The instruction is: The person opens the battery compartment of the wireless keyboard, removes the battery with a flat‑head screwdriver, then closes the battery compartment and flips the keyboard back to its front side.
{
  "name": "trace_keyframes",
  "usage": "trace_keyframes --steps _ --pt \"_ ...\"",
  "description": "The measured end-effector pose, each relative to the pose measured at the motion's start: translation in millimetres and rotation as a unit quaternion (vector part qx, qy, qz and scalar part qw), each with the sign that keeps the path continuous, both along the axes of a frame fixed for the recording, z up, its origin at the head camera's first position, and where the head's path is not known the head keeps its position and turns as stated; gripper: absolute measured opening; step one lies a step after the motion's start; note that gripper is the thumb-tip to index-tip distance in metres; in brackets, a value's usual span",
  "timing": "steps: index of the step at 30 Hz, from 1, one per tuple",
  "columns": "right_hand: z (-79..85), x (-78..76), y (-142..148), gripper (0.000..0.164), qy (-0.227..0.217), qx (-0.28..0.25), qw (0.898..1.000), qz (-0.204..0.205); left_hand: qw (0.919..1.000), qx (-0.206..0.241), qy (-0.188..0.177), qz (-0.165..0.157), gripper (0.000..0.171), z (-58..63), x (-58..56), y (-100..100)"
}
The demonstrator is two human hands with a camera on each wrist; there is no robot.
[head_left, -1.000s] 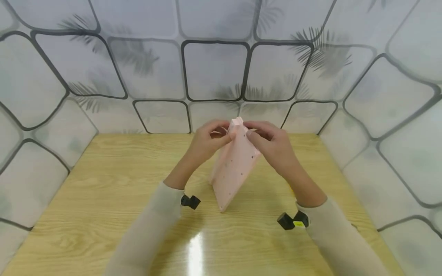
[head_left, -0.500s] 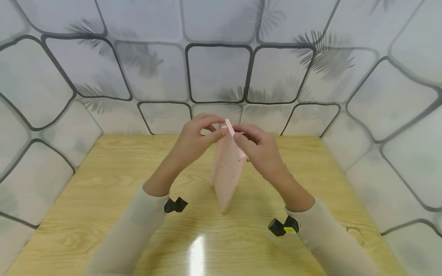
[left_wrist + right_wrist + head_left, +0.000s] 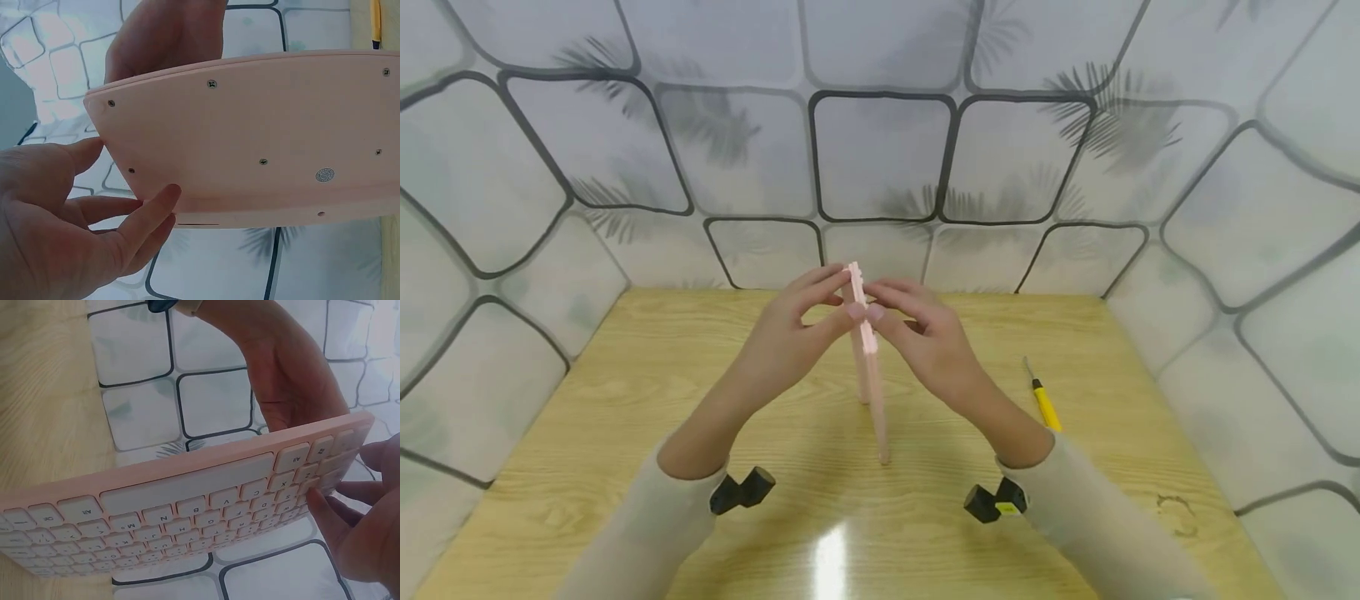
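A pink keyboard stands on one short end on the table, its narrow edge turned toward me. At its raised end, my left hand pinches the corner from the left, with the thumb at the near edge. My right hand pinches the same end from the other side, thumb near the left thumb. In the left wrist view, the back of the keyboard shows several small screws and a round patterned spot. Light keys on the keyboard face the right hand in the right wrist view.
A yellow-handled screwdriver lies on the wooden table beside my right forearm. Behind and at both sides rise patterned walls. A dark ring-like mark is on the table at the right.
The keyboard has turned from showing its screwed back to edge-on, its raised end shifting left. Both hands moved left with it. The screwdriver has come into view from behind the right arm.
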State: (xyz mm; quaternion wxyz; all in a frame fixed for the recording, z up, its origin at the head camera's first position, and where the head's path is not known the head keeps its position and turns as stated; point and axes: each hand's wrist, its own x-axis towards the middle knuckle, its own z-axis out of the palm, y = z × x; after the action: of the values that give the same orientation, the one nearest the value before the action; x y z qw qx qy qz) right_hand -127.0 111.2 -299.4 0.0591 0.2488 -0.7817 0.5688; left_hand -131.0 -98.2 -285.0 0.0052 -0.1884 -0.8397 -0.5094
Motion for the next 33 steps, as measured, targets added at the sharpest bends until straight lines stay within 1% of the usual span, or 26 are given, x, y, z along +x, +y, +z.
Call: trace_keyframes --steps 2,3,6,9,10,12,15,18,21,24,27,31,33 --pt "-1.2 1.4 -4.7 0.036 0.002 -0.005 1.0 0.013 0.9998 0.005 -0.019 0.0 0.057 -0.9 4.6 -5.5" --pt "-2.0 2.4 -6.8 0.036 0.005 -0.008 1.0 0.024 0.9994 0.016 -0.03 -0.004 0.057 -1.6 6.9 -8.7" --pt "-7.3 5.6 -13.1 0.035 0.015 -0.007 0.998 0.053 0.9952 0.075 -0.06 -0.019 0.054 -4.6 15.4 -19.8" --pt "-14.2 7.8 -20.1 0.035 0.042 0.012 0.995 0.085 0.9873 0.135 -0.08 -0.02 0.053 -7.9 25.2 -29.9" --pt "-16.8 8.3 -22.4 0.035 0.056 0.026 0.994 0.092 0.9857 0.147 -0.082 -0.015 0.053 -9.0 28.2 -32.6" --pt "-20.4 9.8 -26.7 0.035 0.087 0.045 0.99 0.106 0.9849 0.152 -0.083 0.006 0.053 -10.8 33.4 -37.3" --pt "-24.0 12.3 -31.8 0.036 0.126 0.069 0.982 0.12 0.9854 0.148 -0.077 0.033 0.054 -13.0 38.2 -42.1" --pt "-27.0 14.6 -35.3 0.037 0.143 0.103 0.975 0.133 0.9831 0.156 -0.077 0.057 0.054 -15.0 41.4 -46.8" --pt "-30.0 17.9 -36.4 0.038 0.148 0.145 0.967 0.151 0.9823 0.152 -0.081 0.073 0.055 -17.9 45.0 -53.9" --pt "-32.7 22.7 -35.2 0.038 0.143 0.18 0.958 0.173 0.985 0.124 -0.089 0.079 0.056 -21.9 48.1 -64.5" --pt "-36.7 27.4 -33.1 0.037 0.123 0.199 0.954 0.187 0.9867 0.106 -0.1 0.073 0.056 -26.8 49.2 -75.0" --pt "-44.9 30.5 -28.5 0.035 0.088 0.212 0.956 0.184 0.9839 0.114 -0.124 0.061 0.056 -35.4 49.4 -85.5" --pt "-49.6 30.6 -23.9 0.035 0.07 0.212 0.959 0.177 0.9819 0.113 -0.141 0.058 0.057 -42.9 47.9 -89.4"
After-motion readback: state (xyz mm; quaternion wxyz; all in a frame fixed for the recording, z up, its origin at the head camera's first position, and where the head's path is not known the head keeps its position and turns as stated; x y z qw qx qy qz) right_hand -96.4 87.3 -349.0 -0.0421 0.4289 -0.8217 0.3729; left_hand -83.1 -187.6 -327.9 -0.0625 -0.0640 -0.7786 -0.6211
